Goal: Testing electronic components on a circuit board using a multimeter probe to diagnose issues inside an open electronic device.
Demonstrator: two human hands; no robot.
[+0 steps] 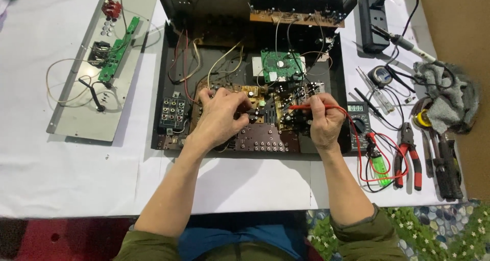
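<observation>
Probing main circuit board (265,105) w/ multimeter; right hand (324,119) pinching red probe (306,107); left hand (220,117) closed on black probe, tip hidden; next needs steady contact.

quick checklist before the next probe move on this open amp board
1. Right hand grips red probe: ok.
2. Left hand rests on brown circuit board, black probe hidden: cannot tell.
3. Red lead runs untangled to grey digital multimeter: ok.
4. Multimeter dial setting: cannot tell.
5. Black metal chassis unpowered: cannot tell.
6. Red-handled pliers lie apart from board: ok.
</observation>
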